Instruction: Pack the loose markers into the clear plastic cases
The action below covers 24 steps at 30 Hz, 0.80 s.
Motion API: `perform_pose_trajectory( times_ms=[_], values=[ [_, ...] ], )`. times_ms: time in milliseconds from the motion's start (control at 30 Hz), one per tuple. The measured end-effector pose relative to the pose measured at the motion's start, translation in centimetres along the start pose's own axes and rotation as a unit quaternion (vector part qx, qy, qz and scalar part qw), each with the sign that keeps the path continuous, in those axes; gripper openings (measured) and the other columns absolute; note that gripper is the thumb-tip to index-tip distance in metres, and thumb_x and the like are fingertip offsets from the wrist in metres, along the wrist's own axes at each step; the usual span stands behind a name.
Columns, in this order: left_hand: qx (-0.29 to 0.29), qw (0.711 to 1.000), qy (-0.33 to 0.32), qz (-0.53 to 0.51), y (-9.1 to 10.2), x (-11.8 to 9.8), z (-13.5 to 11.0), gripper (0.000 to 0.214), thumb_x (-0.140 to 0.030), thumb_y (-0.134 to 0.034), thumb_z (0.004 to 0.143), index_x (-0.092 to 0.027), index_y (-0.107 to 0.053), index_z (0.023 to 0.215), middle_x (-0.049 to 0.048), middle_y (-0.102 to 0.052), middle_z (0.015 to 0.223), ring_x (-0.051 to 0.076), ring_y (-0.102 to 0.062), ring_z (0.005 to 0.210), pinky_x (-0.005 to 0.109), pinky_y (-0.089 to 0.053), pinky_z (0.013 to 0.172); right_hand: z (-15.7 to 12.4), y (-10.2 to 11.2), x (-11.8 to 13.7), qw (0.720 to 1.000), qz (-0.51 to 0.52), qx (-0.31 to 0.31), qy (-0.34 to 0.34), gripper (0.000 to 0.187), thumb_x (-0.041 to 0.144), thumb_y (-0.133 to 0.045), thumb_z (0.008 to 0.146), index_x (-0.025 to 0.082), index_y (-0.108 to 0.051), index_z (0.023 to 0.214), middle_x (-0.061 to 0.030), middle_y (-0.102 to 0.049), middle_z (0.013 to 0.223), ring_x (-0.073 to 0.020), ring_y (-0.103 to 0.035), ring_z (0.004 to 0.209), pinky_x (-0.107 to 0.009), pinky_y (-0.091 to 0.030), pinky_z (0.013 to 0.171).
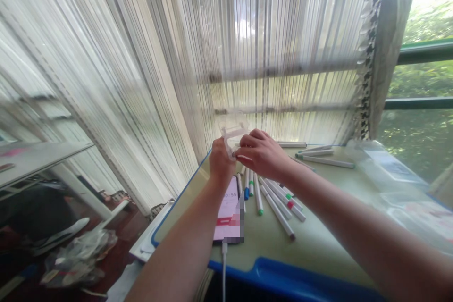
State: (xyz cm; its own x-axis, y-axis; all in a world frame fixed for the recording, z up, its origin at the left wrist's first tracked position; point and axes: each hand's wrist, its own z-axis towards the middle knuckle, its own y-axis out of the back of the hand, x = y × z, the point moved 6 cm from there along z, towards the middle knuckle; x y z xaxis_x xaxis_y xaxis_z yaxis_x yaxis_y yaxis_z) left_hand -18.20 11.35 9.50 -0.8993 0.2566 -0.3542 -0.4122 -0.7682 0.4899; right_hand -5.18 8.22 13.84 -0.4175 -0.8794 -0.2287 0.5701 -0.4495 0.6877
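Watching remotely, I see a clear plastic piece (235, 132) over the far side of the table (265, 245), between left hand (222, 163), apparently gripping it, and right hand (264, 153), pinching its near edge; both touch it, long axis unclear.

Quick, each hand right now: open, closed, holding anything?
Left hand: closed, holding the clear plastic.
Right hand: curled at the clear plastic's lower edge; whether it grips anything can't be told.
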Motion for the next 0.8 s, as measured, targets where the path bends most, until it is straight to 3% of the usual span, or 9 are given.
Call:
perform_pose_trajectory(
  times_ms=[133,233,300,367,467,567,667,733,800],
  values=[
    [0.015,0.998,0.035,0.044,-0.7,0.5,0.0,0.026,-0.02,-0.06,0.075,-0.016,-0.057,0.1,0.0102,-0.062,0.091,0.024,-0.061,0.091,0.036,-0.052,0.081,-0.1,1.3,-0.3,0.996,0.035,-0.074,-0.025,0.015,0.03,-0.057,0.09,0.023,-0.069,0.089,-0.0071,-0.061,0.091,-0.0223,-0.047,0.087,-0.038,-0.04,0.079],
    [0.015,0.998,0.044,0.05,-1.0,0.7,-0.1,0.027,-0.022,-0.064,0.074,-0.017,-0.057,0.1,0.0099,-0.061,0.093,0.024,-0.061,0.088,0.035,-0.052,0.079,-0.4,3.7,-2.5,0.955,0.131,-0.223,-0.143,0.014,0.033,-0.057,0.088,0.023,-0.067,0.088,-0.0072,-0.058,0.092,-0.0225,-0.052,0.09,-0.04,-0.044,0.081],
    [0.011,0.998,0.044,0.05,-1.0,0.8,-0.2,0.029,-0.019,-0.065,0.073,-0.017,-0.056,0.101,0.0098,-0.06,0.095,0.023,-0.061,0.087,0.035,-0.053,0.078,-1.2,4.5,-5.1,0.886,0.241,-0.31,-0.248,0.014,0.035,-0.057,0.087,0.023,-0.064,0.087,-0.0054,-0.057,0.09,-0.0199,-0.055,0.085,-0.038,-0.049,0.076],
    [0.004,0.998,0.042,0.047,-0.8,0.8,-0.2,0.031,-0.018,-0.065,0.072,-0.018,-0.056,0.101,0.0092,-0.06,0.095,0.023,-0.061,0.086,0.035,-0.054,0.077,-1.8,4.0,-7.8,0.795,0.384,-0.34,-0.324,0.014,0.035,-0.054,0.088,0.024,-0.061,0.085,-0.0024,-0.056,0.08,-0.0165,-0.057,0.076,-0.033,-0.052,0.068],
    [0.002,0.998,0.037,0.045,-0.6,0.6,-0.2,0.028,-0.017,-0.065,0.072,-0.018,-0.056,0.099,0.0089,-0.059,0.093,0.023,-0.062,0.085,0.035,-0.054,0.075,-2.0,2.1,-10.4,0.653,0.582,-0.318,-0.367,0.012,0.032,-0.061,0.083,0.022,-0.057,0.077,0.0001,-0.054,0.069,-0.014,-0.059,0.07,-0.03,-0.057,0.066],
    [-0.005,0.999,0.025,0.044,-0.4,0.3,-0.1,0.029,-0.014,-0.063,0.072,-0.016,-0.056,0.101,0.0095,-0.059,0.094,0.022,-0.062,0.082,0.034,-0.054,0.073,-1.9,0.9,-10.9,0.569,0.673,-0.284,-0.376,0.012,0.027,-0.066,0.079,0.021,-0.056,0.076,0.0007,-0.056,0.067,-0.0129,-0.061,0.07,-0.03,-0.06,0.073],
    [-0.015,0.999,0.009,0.039,-0.5,0.3,-0.1,0.031,-0.013,-0.063,0.073,-0.016,-0.056,0.103,0.0094,-0.06,0.096,0.021,-0.063,0.083,0.033,-0.055,0.073,-1.7,1.0,-10.5,0.576,0.67,-0.286,-0.372,0.01,0.026,-0.066,0.079,0.02,-0.058,0.078,0.0,-0.059,0.071,-0.0125,-0.062,0.072,-0.032,-0.059,0.078],
    [-0.022,0.999,0.004,0.042,-0.6,0.4,0.0,0.032,-0.015,-0.064,0.072,-0.016,-0.056,0.103,0.0098,-0.06,0.096,0.022,-0.062,0.085,0.034,-0.055,0.075,-1.5,1.8,-9.8,0.645,0.613,-0.295,-0.347,0.01,0.029,-0.065,0.081,0.02,-0.06,0.081,-0.0009,-0.061,0.077,-0.0129,-0.062,0.076,-0.035,-0.058,0.082],
    [-0.024,0.999,0.0,0.048,-0.6,0.7,0.0,0.032,-0.016,-0.065,0.071,-0.016,-0.056,0.102,0.0096,-0.061,0.094,0.023,-0.062,0.087,0.035,-0.055,0.077,-1.0,2.8,-8.5,0.752,0.512,-0.289,-0.298,0.01,0.031,-0.063,0.082,0.021,-0.061,0.084,-0.0023,-0.061,0.085,-0.0139,-0.062,0.08,-0.036,-0.056,0.082]
  ],
)
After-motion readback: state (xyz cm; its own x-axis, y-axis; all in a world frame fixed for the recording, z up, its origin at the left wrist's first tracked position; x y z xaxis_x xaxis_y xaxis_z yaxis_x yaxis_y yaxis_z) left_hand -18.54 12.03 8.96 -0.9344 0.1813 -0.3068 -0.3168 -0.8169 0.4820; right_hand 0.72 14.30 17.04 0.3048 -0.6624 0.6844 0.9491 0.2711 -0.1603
